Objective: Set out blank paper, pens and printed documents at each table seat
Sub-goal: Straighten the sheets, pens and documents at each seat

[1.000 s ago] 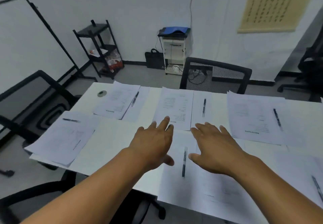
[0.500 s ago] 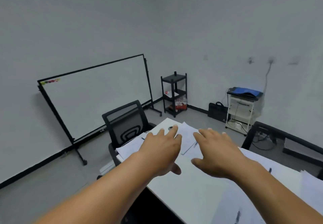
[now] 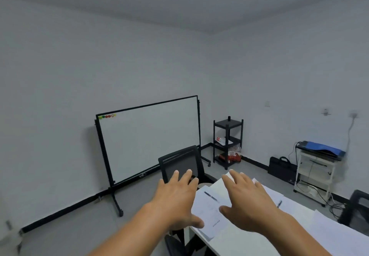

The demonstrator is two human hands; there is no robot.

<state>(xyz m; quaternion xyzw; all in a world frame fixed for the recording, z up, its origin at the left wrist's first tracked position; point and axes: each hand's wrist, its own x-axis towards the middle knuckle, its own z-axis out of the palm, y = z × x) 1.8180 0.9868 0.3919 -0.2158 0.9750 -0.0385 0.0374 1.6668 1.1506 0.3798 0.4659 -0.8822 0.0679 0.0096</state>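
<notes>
Whiteboard [image 3: 148, 138]: a big rolling board on a black frame against the left wall, blank but for coloured magnets at its top left corner.
Table [image 3: 239, 241]: white, its near-left corner in the lower right of the view.
Office chair [image 3: 180, 165]: black mesh back at the table's end, partly hidden behind the left hand.
Printer stand [image 3: 314, 173]: white cart by the right wall, a dark machine with a blue cover on top, cables trailing to the floor.
Shelf rack [image 3: 227, 142]: black, three tiers, in the corner, with packets on its lower shelves.
Briefcase [image 3: 281, 169]: black, on the floor between rack and cart.
Printed document [image 3: 211, 213]: lies at the end seat with a pen [image 3: 210, 196] across its far edge; a second pen [image 3: 279, 203] lies on sheets further right.
Left hand [image 3: 176, 200]: held out, fingers spread and straight, holding nothing.
Right hand [image 3: 248, 202]: the same, hovering over the papers, apart from the left.
Since a second ago: the view has swung left and upward from the table's paper sets to the whiteboard wall; both hands are still outstretched and empty.
</notes>
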